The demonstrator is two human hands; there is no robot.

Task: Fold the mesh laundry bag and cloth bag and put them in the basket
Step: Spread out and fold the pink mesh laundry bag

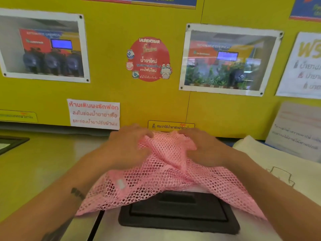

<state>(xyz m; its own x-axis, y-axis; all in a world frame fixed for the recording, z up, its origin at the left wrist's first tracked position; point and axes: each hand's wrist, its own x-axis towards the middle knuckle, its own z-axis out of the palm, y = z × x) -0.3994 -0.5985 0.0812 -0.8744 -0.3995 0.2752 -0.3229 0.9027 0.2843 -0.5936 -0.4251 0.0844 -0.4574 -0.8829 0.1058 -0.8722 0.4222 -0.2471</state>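
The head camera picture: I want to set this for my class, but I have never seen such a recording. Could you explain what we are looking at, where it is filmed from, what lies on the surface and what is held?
There is no machine doing the work here: a person wears one camera on the head, looking forward and down at their own two bare hands. The left hand and the right hand both grip the bunched far end of a pink mesh bag. It drapes over a black lid set into a metal counter. To the right lies a white cloth bag, flat and untouched. Behind stands a yellow wall with posters and notices. No basket shows in this picture.
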